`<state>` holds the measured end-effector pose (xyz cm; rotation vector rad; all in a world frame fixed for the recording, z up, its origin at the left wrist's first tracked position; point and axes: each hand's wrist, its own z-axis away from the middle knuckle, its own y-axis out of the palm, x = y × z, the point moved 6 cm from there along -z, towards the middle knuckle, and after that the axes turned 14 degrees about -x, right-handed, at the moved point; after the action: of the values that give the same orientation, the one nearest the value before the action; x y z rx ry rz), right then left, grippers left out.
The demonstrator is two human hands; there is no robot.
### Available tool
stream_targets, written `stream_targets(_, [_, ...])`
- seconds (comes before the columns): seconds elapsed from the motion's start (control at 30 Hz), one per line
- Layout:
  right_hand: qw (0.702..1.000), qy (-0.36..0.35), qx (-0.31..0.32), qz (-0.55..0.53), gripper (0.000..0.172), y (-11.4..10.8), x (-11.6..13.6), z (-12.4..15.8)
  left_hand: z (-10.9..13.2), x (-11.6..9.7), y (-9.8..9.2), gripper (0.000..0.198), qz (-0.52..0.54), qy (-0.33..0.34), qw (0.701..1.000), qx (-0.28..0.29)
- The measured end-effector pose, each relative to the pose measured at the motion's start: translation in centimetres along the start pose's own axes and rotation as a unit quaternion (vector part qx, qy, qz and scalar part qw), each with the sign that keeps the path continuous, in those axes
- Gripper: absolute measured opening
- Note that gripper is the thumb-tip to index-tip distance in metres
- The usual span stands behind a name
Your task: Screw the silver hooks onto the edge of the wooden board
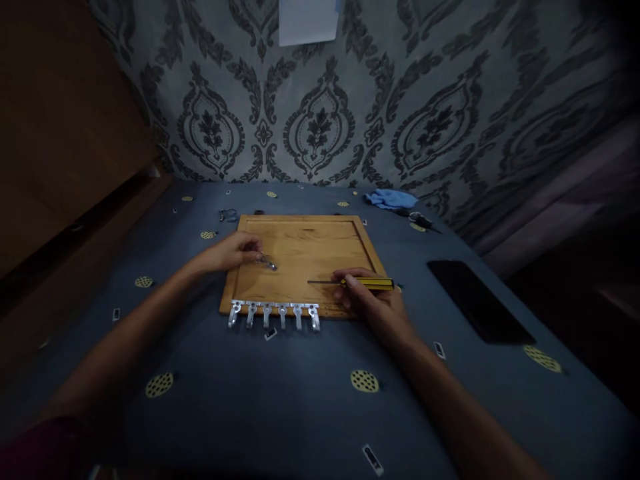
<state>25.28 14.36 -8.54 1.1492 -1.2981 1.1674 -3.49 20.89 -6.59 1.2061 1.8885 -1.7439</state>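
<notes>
My left hand [239, 252] is closed, pinching a small shiny metal bracket [269, 263] over the left part of a framed wooden board [310, 247]. At the board's right side, my right hand [370, 297] grips a screwdriver [367, 284] with a yellow and black handle. Its thin shaft points left across the wood, apart from the bracket. Along the board's front edge sits a row of several silvery metal brackets [267, 315], their lower ends sticking out past the edge. Fingers partly hide how the held bracket is shaped.
The board lies on a dark blue cloth [250, 400] with a pineapple print. To the right is a black phone-like slab [477, 300]. A blue cloth [391, 199] and a dark tool [420, 220] lie at the back right. Small dark items [229, 215] sit behind the board's left corner.
</notes>
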Motion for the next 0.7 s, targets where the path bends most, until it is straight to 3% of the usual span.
stream_targets(0.17, [1.0, 0.001, -0.003, -0.006, 0.05, 0.1, -0.2, -0.1, -0.3, -0.8, 2.1, 0.016, -0.016, 0.008, 0.999, 0.028])
stream_targets(0.33, [1.0, -0.005, -0.003, -0.009, 0.049, 0.2, 0.0, -0.1, -0.1, -1.9, 1.5, 0.016, -0.077, 0.03, 0.997, 0.006])
stream_targets(0.7, [0.997, -0.074, 0.006, 0.005, 0.03, 0.2, 0.5, 0.0, 0.2, -2.4, 2.5, 0.03, -0.13, 0.076, 0.987, 0.062])
